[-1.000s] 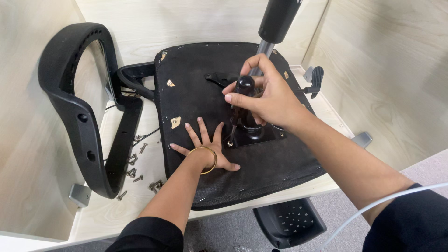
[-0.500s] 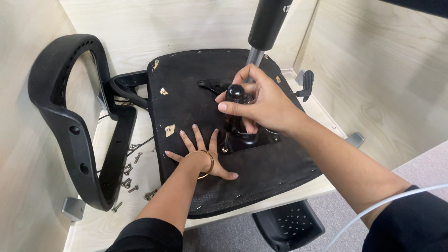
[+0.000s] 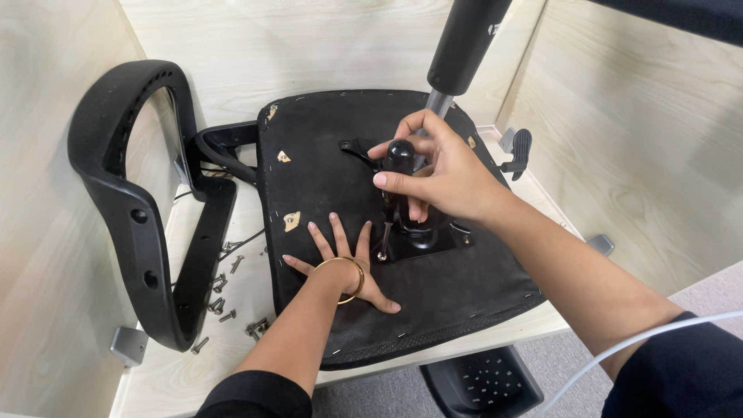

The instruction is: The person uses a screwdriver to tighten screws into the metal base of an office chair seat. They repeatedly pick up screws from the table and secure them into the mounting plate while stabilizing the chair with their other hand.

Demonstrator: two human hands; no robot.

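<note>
Two hands are working on an upturned chair seat (image 3: 333, 170) lying on the tabletop (image 3: 186, 371). Left hand (image 3: 340, 259) is pressing flat, fingers spread, holding nothing. Right hand (image 3: 433, 174) is wrapping its grip around a black-knobbed tool (image 3: 398, 155) over the seat's metal plate (image 3: 422, 236).

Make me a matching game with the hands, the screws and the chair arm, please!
Things:
1. left hand
2. right hand
3. loose screws
4. black armrest

Places:
A. scattered on the wooden table
B. wrapped around a black tool handle
C. standing at the left of the seat
D. pressed flat, fingers spread, on the upturned seat

Pairs: 1-D, 2-B, 3-A, 4-C
</note>
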